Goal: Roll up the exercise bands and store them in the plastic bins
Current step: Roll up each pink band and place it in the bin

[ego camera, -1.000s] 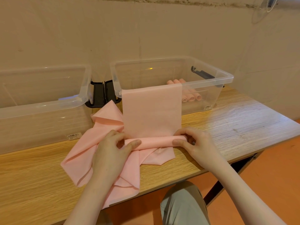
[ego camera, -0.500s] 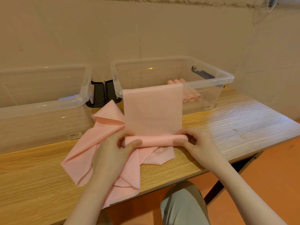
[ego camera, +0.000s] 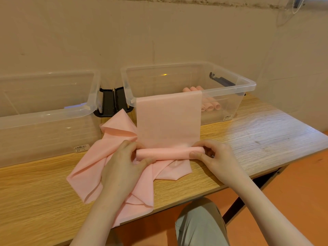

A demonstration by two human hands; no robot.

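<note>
Band point(ego camera: 168, 119) hung pink over the near wall of the right bin point(ego camera: 248, 86), its lower end wound into a roll point(ego camera: 165, 153) lying on the table point(ego camera: 266, 132), just in front of that bin. You pinched the roll at both ends: your left hand point(ego camera: 124, 164) curled around its left end, thumb on top, and your right hand point(ego camera: 214, 157) curled around the right end, thumb pressed on the front. To roll well, you needed to keep both ends turning evenly so the edges stayed flush, and to hold light tension against the hanging length so the coil stayed tight.

Loose bands point(ego camera: 99, 167) lay crumpled under the roll and your left wrist; they could have caught in the coil. Finished rolls point(ego camera: 209, 107) sat inside the right bin. A left bin point(ego camera: 53, 112) stood near, with black clips point(ego camera: 111, 103) between the two bins.
</note>
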